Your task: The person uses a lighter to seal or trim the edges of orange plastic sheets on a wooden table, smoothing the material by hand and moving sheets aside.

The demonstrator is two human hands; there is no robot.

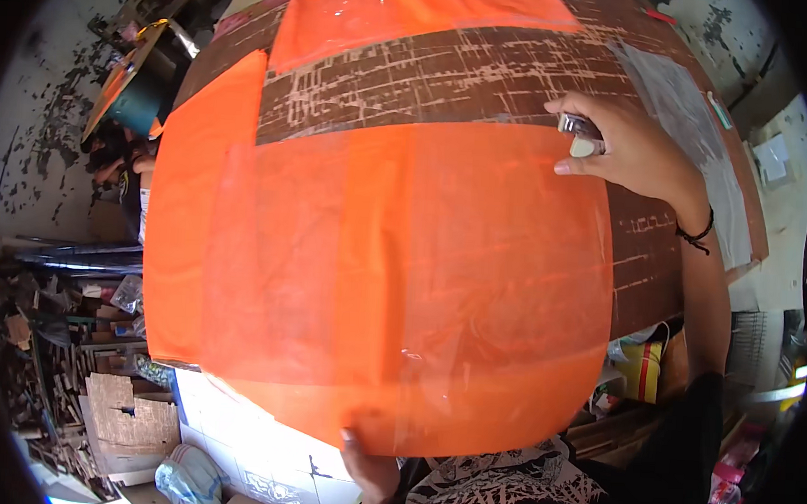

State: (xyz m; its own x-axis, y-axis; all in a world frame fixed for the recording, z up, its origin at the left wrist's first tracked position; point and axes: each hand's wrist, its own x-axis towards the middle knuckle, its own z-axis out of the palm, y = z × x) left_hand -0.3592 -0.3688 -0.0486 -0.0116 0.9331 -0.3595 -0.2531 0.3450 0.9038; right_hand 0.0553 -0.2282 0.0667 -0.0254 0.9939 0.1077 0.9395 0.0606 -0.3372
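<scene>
A large orange sheet (376, 251), glossy and partly see-through like plastic film, lies across the brown table and hangs over its near edge. At that near edge, my left hand (371, 474) has its thumb on top of the sheet; its fingers are hidden below. Above the sheet's far right corner, my right hand (624, 145) is closed round a small stapler (583, 138) with silver metal and a cream part. A dark cord bracelet (696, 233) circles my right wrist. Another orange sheet (416, 15) lies farther back on the table.
Scratches cover the brown tabletop (385, 89). Clear plastic film (693, 130) lies along its right side. Wood scraps (60, 353) are piled at the left, near a cardboard piece (135, 416). Another person (134, 179) is beyond the table's left side. A yellow box (639, 369) is below, right.
</scene>
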